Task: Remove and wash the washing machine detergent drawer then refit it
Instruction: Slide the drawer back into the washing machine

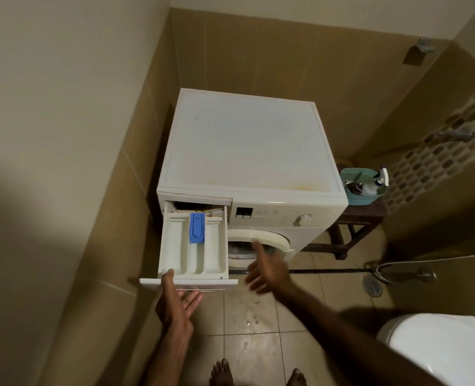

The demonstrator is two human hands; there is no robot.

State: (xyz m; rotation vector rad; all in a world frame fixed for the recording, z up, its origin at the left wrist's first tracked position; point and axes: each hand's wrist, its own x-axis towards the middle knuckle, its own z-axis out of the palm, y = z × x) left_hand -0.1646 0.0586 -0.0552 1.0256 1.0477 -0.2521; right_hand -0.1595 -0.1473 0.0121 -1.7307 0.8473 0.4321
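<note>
The one washing machine (pixel 247 168) stands tight in a tiled corner, its left side close to the wall (pixel 111 218), with bare floor tiles (pixel 258 344) in front and a toilet (pixel 439 346) at the lower right. Its one drawer (pixel 193 246) is pulled far out over the floor, showing three compartments and one blue insert (pixel 196 227). The left hand (pixel 175 302) holds the drawer's front panel from below with its thumb over the top edge, while the right hand (pixel 267 270) hovers with fingers spread, holding nothing, just right of the drawer before the door (pixel 261 240).
</note>
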